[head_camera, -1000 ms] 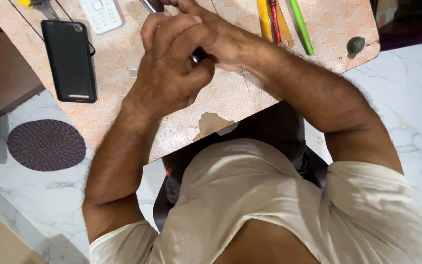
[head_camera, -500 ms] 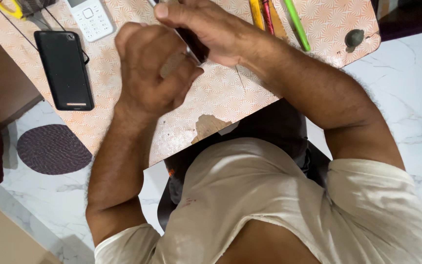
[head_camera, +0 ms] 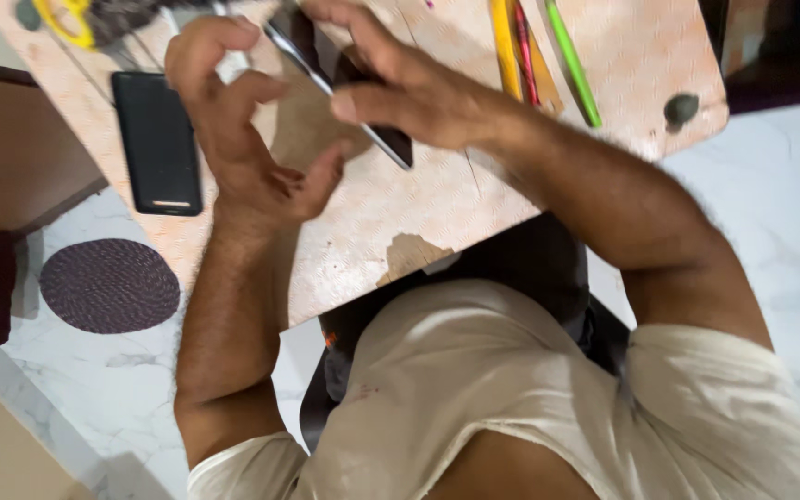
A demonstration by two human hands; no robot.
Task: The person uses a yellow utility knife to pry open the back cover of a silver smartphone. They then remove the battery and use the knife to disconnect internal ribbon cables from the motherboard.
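My right hand grips a slim dark phone with a silver edge and holds it tilted on edge above the patterned tabletop. Most of that phone is hidden by my fingers. My left hand hovers just left of it, with curled fingers spread apart, the thumb pointing toward the phone and nothing in its grasp. A second black phone lies flat on the table to the left of my left hand.
Yellow, red and green pens lie at the table's far right beside a small dark round object. Yellow-handled scissors sit at the far left. The table's near edge has a chipped patch. A round purple mat lies on the marble floor.
Both hands were closed together around the phone. My left hand has let go and opened to the left, while my right hand keeps the phone and has tilted it up.
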